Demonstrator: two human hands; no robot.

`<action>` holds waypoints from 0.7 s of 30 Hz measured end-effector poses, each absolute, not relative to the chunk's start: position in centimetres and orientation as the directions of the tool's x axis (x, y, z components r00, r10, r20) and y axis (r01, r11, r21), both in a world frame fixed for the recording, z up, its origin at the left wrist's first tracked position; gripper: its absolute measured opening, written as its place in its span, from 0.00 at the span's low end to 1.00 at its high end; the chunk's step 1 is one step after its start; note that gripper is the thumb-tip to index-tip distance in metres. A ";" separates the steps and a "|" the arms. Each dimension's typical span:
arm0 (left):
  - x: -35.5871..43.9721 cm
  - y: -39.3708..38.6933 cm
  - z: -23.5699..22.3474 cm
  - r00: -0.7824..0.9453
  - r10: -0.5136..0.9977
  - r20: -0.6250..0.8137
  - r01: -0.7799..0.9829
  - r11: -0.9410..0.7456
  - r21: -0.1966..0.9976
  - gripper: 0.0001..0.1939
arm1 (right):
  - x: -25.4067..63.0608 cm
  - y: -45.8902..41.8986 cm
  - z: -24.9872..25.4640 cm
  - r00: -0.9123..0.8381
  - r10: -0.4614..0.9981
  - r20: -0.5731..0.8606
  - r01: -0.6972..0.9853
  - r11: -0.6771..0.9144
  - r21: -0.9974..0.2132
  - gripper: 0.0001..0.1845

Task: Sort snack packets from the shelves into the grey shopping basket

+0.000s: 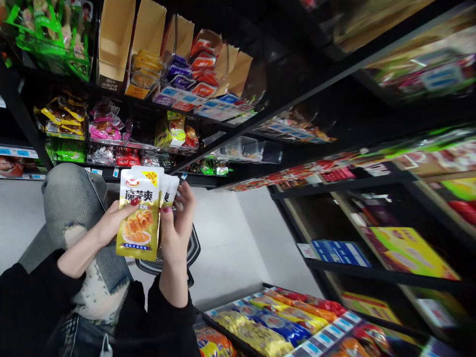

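A flat packet (138, 223) of glossy gold and white film, with smooth printed faces and a crimped end, is held upright above the person's lap. The left hand (111, 220) grips it at its left edge, the red-nailed thumb pressed on the printed face and the other fingers hidden behind; the pinch is closed on this packet. Just behind it and to its right, more white-topped packets (169, 188) fan out slightly. The right hand (176, 215) pinches these, thumb laid along them near the front packet's right edge, its other fingers curved and a little apart.

Left of and below the flat packet is a knee in faded denim jeans (72, 198), torn into frayed, rough-edged holes. Partly hidden behind the packet and the right hand is a dark object (193, 248) with a rounded, ridged rim. Above the packet, a black shelf (145, 114) carries tall, open cardboard boxes (117, 37) and crinkly pouches (180, 72). Well to its lower right, plump, shiny bags (273, 322) lie in rows, and pale, smooth floor (226, 233) spreads to its right.
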State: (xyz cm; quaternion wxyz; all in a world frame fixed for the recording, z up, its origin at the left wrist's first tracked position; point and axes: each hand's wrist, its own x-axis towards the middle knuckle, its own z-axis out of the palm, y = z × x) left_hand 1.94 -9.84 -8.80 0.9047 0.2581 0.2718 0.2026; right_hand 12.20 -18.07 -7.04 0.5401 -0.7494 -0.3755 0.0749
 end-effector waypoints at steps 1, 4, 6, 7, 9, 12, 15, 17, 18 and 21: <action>2.0 -9.9 -8.8 0.774 0.515 -0.368 -0.229 0.770 0.596 0.20 | 12.2 -18.1 -6.7 0.698 0.628 0.344 0.552 -0.165 -0.818 0.27; 2.1 -10.1 -8.7 0.757 0.571 -0.318 -0.260 0.709 0.656 0.22 | 11.8 -17.9 -5.9 0.672 0.620 0.405 0.675 -0.289 -0.679 0.14; 2.1 -10.1 -8.5 0.743 0.606 -0.285 -0.265 0.657 0.706 0.22 | 11.6 -17.8 -5.8 0.665 0.642 0.382 0.674 -0.296 -0.677 0.09; 2.0 -10.1 -8.4 0.741 0.622 -0.253 -0.264 0.616 0.742 0.21 | 11.6 -17.7 -5.8 0.663 0.655 0.364 0.652 -0.265 -0.711 0.09; 1.9 -9.9 -8.4 0.733 0.662 -0.157 -0.265 0.490 0.831 0.19 | 11.7 -17.8 -6.0 0.695 0.642 0.325 0.546 -0.176 -0.819 0.09; 1.6 -9.5 -8.5 0.685 0.726 -0.060 -0.229 0.292 0.929 0.18 | 12.3 -18.3 -6.2 0.836 0.496 0.236 0.292 -0.037 -0.956 0.09; 1.5 -9.1 -8.6 0.687 0.725 -0.052 -0.149 0.211 0.966 0.12 | 13.0 -18.9 -5.9 0.894 0.435 0.110 0.072 0.103 -0.992 0.09; 1.6 -8.9 -8.6 0.707 0.707 -0.025 -0.148 0.183 0.972 0.15 | 13.5 -19.2 -5.6 0.855 0.518 0.007 -0.110 0.194 -0.975 0.07; 1.7 -8.9 -8.7 0.708 0.706 -0.011 -0.166 0.181 0.969 0.18 | 13.7 -19.3 -5.5 0.802 0.595 -0.057 -0.233 0.223 -0.947 0.05; 2.1 -9.0 -9.3 0.682 0.731 0.021 -0.252 0.208 0.945 0.35 | 14.4 -19.6 -6.1 0.583 0.793 -0.179 -0.524 0.199 -0.828 0.02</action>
